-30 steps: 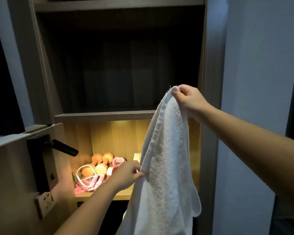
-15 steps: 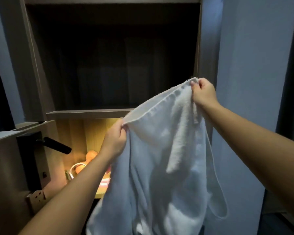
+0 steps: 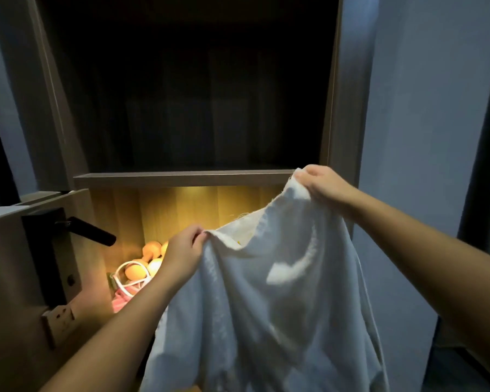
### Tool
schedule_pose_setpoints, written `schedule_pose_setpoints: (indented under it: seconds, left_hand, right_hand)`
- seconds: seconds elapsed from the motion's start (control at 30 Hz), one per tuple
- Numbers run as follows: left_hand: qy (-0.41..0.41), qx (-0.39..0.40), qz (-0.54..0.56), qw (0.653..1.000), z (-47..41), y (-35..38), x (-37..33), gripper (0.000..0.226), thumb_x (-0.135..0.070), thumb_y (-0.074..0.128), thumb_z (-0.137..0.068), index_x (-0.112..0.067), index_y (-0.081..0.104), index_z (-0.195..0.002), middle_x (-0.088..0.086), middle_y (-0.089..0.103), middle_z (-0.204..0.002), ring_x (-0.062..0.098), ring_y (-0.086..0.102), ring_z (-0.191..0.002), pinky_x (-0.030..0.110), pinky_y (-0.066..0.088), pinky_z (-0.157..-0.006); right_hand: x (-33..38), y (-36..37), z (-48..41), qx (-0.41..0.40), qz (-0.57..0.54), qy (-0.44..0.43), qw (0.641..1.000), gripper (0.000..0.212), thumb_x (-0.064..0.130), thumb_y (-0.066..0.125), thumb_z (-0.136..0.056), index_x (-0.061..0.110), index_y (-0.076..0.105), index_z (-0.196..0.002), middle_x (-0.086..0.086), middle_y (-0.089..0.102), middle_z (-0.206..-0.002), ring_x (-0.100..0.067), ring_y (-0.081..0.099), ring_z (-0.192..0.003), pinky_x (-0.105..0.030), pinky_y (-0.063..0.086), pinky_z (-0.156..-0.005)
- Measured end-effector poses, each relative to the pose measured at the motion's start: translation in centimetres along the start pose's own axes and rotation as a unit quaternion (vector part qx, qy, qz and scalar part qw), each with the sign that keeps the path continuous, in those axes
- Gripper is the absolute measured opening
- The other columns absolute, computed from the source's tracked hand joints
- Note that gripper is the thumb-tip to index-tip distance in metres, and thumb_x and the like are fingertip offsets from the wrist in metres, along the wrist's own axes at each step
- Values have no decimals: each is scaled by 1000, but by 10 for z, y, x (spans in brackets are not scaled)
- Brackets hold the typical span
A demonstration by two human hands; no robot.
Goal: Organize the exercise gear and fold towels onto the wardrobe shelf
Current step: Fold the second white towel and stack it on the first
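Observation:
A white towel (image 3: pixel 266 306) hangs spread in front of the wardrobe, held by its top edge. My left hand (image 3: pixel 183 251) pinches the left corner and my right hand (image 3: pixel 321 185) grips the right corner, higher up. Behind my left hand, on the lit lower shelf, lie orange dumbbells (image 3: pixel 145 260) tangled with a white and pink skipping rope (image 3: pixel 128 284). The towel hides the right part of that shelf. The wooden shelf board (image 3: pixel 181 178) above it fronts a dark compartment.
A door with a black lever handle (image 3: pixel 88 233) stands open at the left, with a wall socket (image 3: pixel 58 318) below it. A wardrobe side panel (image 3: pixel 335 108) and a pale wall (image 3: pixel 422 137) close off the right.
My left hand moved from the towel's side edge to its top corner. Both hands have spread the towel open and then lowered it.

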State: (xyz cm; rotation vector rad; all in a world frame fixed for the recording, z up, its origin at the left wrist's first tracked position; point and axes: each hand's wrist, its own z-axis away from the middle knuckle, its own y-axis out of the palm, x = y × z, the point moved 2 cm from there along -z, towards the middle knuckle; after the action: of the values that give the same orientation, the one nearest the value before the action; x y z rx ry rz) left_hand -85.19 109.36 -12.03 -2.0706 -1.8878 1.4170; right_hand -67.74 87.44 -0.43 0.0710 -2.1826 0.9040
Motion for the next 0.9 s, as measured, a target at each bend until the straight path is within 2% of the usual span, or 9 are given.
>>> schedule_pose_setpoints:
  seconds: [0.1, 0.23, 0.27, 0.33, 0.4, 0.5, 0.63, 0.8, 0.9]
  left_hand:
    - [9, 3, -17, 1000, -2, 0, -24, 20, -18, 45, -102, -12, 55, -86, -1, 55, -76, 13, 49, -70, 19, 34, -57]
    - [105, 64, -49, 991, 4, -4, -60, 20, -20, 51, -100, -15, 57, -81, -8, 52, -67, 6, 46, -62, 14, 34, -55]
    - [124, 84, -43, 988, 7, -6, -67, 19, -21, 52, -99, -17, 58, -81, -8, 53, -67, 5, 47, -61, 14, 35, -55]
    - [153, 120, -30, 980, 13, -12, -75, 18, -23, 55, -98, -20, 59, -80, -10, 55, -67, 4, 48, -61, 15, 35, -56]
    - [164, 139, -16, 976, 19, -16, -75, 17, -23, 56, -97, -19, 62, -82, -11, 55, -67, 3, 48, -62, 17, 34, -56]
    - [134, 153, 53, 978, 32, -17, -63, 9, -26, 61, -94, -18, 63, -91, -9, 60, -75, 3, 53, -68, 20, 40, -62]
    - [63, 255, 71, 962, 55, -14, -31, 43, -54, 69, -77, -24, 64, -108, -9, 68, -95, 11, 64, -88, 34, 53, -76]
    - [-7, 301, 29, 953, 67, -18, 2, 33, -31, 64, -74, -16, 68, -102, 4, 70, -99, 20, 65, -96, 46, 52, -86]
    - [-60, 243, 92, 964, 59, -29, 0, 21, -23, 61, -82, -9, 69, -95, 6, 68, -88, 17, 60, -85, 32, 48, -74]
  right_hand:
    - [8, 25, 21, 83, 30, -32, 996, 30, 50, 57, -91, 22, 67, -95, 7, 64, -95, -6, 60, -87, -22, 45, -72]
    - [17, 62, 46, 213, 91, -64, 971, 68, 75, 54, -72, 30, 58, -124, 19, 54, -118, -3, 53, -107, -24, 43, -90]
    - [16, 69, 51, 243, 92, -63, 963, 65, 72, 56, -74, 30, 59, -123, 20, 55, -115, -4, 55, -104, -24, 44, -88]
    - [12, 79, 56, 274, 75, -62, 957, 34, 54, 65, -83, 26, 68, -103, 12, 65, -96, -11, 62, -89, -27, 49, -77]
    - [8, 85, 62, 268, 45, -59, 961, 22, 38, 67, -86, 17, 71, -90, -3, 68, -87, -19, 62, -79, -32, 48, -70]
    - [4, 92, 72, 252, -6, -42, 967, 18, 29, 69, -84, 12, 71, -88, -9, 67, -85, -18, 59, -73, -31, 45, -66]
    - [-1, 87, 78, 223, -51, -12, 973, 13, 20, 69, -85, 8, 69, -88, -3, 66, -79, -13, 62, -70, -25, 47, -62]
    - [3, 69, 71, 180, -65, 7, 982, 10, 21, 71, -83, 12, 71, -89, -7, 70, -86, -19, 68, -77, -31, 53, -68]
    - [13, 59, 67, 180, -46, 17, 982, 10, 23, 72, -82, 15, 73, -88, -7, 71, -88, -22, 68, -81, -33, 53, -72]
